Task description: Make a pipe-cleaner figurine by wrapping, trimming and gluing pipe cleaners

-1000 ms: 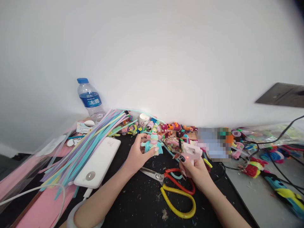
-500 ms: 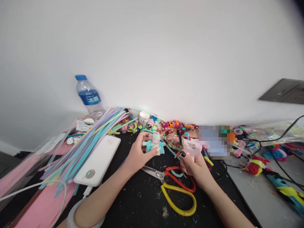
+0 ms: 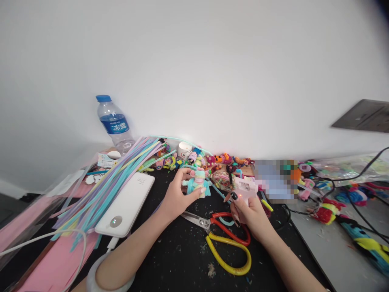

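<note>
My left hand (image 3: pixel 176 196) is closed round a small fuzzy doll (image 3: pixel 198 182) in turquoise, pink and white, held just above the black mat (image 3: pixel 188 259). My right hand (image 3: pixel 247 213) grips a pink glue gun (image 3: pixel 243 187) with a small red light, its nozzle pointing left toward the doll, a short gap away. Below both hands lie scissors (image 3: pixel 225 239) with red and yellow loop handles, blades pointing left.
A white power bank (image 3: pixel 126 205) and a bundle of pastel pipe cleaners (image 3: pixel 106 190) lie left. A water bottle (image 3: pixel 114 123) stands by the wall. Several small colourful figures (image 3: pixel 212 160) line the back edge. Black cables (image 3: pixel 349 178) and more fuzzy toys (image 3: pixel 361 239) sit right.
Both hands have stayed close together; the doll and glue gun shifted slightly up in view as the camera tilted. The doll turned a little in my left hand.
</note>
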The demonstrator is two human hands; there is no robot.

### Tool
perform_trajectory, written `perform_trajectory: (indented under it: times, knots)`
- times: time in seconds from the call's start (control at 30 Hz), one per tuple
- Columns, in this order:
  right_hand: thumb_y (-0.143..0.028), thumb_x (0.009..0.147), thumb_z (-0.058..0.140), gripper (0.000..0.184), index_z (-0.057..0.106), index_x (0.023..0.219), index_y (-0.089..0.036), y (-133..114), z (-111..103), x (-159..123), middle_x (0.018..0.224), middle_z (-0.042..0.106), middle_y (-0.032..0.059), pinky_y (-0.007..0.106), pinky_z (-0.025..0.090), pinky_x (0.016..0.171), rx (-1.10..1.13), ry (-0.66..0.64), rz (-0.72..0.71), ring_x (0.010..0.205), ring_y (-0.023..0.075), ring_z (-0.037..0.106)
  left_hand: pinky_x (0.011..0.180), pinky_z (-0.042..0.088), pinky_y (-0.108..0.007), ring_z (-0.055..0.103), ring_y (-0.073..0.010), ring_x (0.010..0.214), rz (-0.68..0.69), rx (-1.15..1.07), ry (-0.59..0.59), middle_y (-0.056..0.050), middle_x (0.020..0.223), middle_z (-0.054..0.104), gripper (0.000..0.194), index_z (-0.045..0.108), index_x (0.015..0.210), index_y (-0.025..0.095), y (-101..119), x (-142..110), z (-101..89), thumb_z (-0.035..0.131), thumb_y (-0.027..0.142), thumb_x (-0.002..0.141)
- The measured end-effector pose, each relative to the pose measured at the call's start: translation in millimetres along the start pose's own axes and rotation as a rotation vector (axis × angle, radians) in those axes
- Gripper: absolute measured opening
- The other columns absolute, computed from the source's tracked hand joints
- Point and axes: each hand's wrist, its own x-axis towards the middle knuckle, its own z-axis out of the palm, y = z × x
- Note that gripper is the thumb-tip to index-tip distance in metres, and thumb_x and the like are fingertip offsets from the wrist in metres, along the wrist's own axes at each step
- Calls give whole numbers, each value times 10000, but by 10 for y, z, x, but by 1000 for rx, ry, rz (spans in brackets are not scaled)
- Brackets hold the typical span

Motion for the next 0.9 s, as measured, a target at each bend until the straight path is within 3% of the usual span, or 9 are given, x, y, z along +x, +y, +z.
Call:
perform_trajectory:
  times: [0.4,0.63,0.9]
  knots:
    - [-539,847,465,471,467,555,-170,-11,9,-14,421,420,-36,210,265,395,-18,21,1,382,74,361,685,488,-236,580,-191,949,26,53,7,-36,1019,577,402,457,1066,225,20,-6,-5,657,309,727]
    - [-523,862,454,400,537,722,-158,-10,-3,-1,443,447,-41,213,275,410,-30,9,-9,399,87,383,704,489,-232,566,-192,993,44,81,2,-34,1044,561,408,448,1070,227,18,-11,-10,657,302,728]
    - [-534,864,437,467,476,572,-171,-18,-12,-1,429,444,-28,216,249,404,-71,10,-3,386,80,366,699,491,-242,571,-205,997,56,97,8,-41,1050,570,419,450,1080,228,23,-17,-14,657,302,724]
